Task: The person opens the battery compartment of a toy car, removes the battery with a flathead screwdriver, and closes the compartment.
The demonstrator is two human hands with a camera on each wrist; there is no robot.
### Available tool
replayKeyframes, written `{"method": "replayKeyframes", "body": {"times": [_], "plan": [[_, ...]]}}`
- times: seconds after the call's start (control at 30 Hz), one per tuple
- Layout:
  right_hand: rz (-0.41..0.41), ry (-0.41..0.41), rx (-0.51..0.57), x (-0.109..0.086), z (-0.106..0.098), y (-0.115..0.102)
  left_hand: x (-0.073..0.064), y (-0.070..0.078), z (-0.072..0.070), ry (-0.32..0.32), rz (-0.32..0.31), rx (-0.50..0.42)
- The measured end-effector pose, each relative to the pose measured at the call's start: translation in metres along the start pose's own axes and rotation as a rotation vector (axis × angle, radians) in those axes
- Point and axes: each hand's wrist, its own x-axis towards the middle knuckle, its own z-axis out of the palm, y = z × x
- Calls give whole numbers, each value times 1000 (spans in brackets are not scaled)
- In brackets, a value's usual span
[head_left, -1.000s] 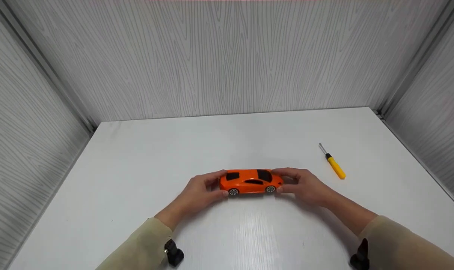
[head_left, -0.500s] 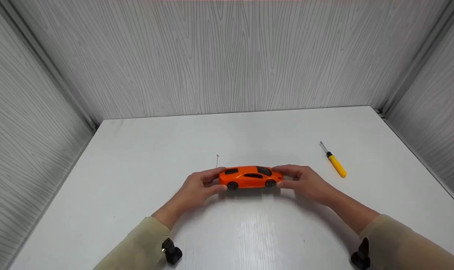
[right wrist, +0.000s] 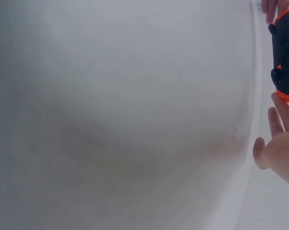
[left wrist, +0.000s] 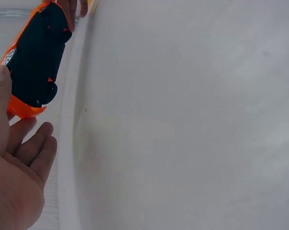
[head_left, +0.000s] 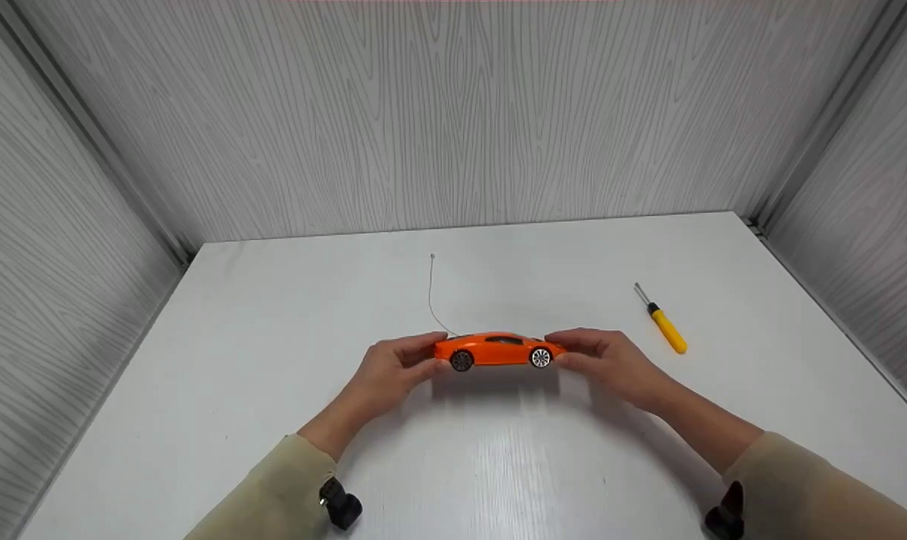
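Note:
An orange toy car (head_left: 498, 352) is held up off the white table between both hands, its side turned to the head camera. My left hand (head_left: 393, 371) pinches the rear end between thumb and fingers. The front end is gripped by my right hand (head_left: 611, 364) in the same way. From behind the car's rear a thin wire (head_left: 430, 289) curves upward, with a tiny tip. The black underside (left wrist: 36, 57) shows in the left wrist view, tilted; in the right wrist view the car (right wrist: 287, 57) is cut off by the frame edge.
A screwdriver (head_left: 668, 330) with a yellow handle lies on the white table (head_left: 273, 322), to the right of the car and beyond my right hand. Pale wood-grain panels (head_left: 453, 112) enclose the table at the back and on both sides.
Both hands have raised the car and tilted it, so less of its roof shows. The thin wire, hidden a second ago, has come into sight behind it. The screwdriver stays put.

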Motion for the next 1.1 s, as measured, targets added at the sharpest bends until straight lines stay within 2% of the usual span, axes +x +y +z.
{"method": "replayKeyframes", "body": {"times": [0.17, 0.4, 0.57, 0.8, 1.1], "plan": [[-7, 15, 13, -3, 3, -4, -1, 1, -1, 25, 15, -22], [-5, 23, 25, -3, 4, -8, -2, 2, -1, 64, -17, 1], [-6, 25, 27, -3, 2, -8, -3, 4, 0, 70, -28, 23], [-40, 17, 25, -3, -1, -8, -2, 7, -1, 53, 13, 33], [-54, 6, 52, -3, -3, -12, -4, 12, -3, 76, 48, 47]]}}
